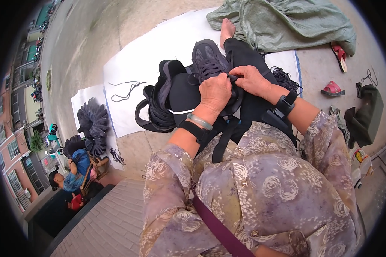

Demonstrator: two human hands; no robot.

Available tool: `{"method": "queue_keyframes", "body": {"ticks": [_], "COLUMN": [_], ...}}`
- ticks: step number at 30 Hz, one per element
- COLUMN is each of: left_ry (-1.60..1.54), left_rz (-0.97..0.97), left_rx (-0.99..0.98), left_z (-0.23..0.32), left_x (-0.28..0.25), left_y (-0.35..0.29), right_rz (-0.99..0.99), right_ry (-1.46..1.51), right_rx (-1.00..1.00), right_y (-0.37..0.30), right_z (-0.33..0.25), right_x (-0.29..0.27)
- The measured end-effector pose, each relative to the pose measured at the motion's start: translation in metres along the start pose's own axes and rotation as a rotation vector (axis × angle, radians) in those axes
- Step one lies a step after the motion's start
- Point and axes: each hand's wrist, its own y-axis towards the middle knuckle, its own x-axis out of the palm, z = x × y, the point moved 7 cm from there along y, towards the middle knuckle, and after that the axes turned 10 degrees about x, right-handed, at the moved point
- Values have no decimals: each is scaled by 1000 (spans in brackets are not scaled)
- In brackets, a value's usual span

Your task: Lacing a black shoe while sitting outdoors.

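A black sneaker (209,60) lies across my lap, its toe pointing away from me and its laces crossed over the front. Over its ankle end, my left hand (215,91) is closed in a fist-like grip. Close beside it, my right hand (248,80) pinches dark material at the shoe's opening. Whether the fingertips hold a lace or the collar edge, I cannot tell. A thin lace loop hangs just left of my left hand. More dark shoe uppers (164,92) are stacked at my left thigh. On the right lies a bundle of black shoelaces (286,78).
White sheeting (131,64) covers the ground ahead, with a loose lace (128,92) on it. A fanned pile of dark shoe parts (92,124) lies left, near a seated person (73,175). Green cloth (287,25) is heaped far right; red sandals (333,88) lie below it.
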Motion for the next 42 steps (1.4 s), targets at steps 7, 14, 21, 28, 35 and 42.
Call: {"method": "queue_keyframes", "body": {"ticks": [7,14,21,28,35,42], "left_ry": [31,54,-36,-179,178,-336], "left_rz": [128,10,-343,195,74,-256], "left_rx": [280,-398,-1006,-52,266,-53], "left_z": [12,-137,-202,-102,-66,-93], "left_x": [-37,-95,-96,-75,-36,-28], "left_y": [-12,-176,-324,-107,2,-2], "right_rz": [195,187,69,78,102,88], "right_ry": [-310,-151,45,-105,-77,-46], "right_rx": [-167,-17,222,107,129,70], "right_y": [-33,-27,-10,-7,-11,-14], "right_z": [-24,0,26,10,14,6], "right_x": [-4,-12,-11,-7,-10,-10]}}
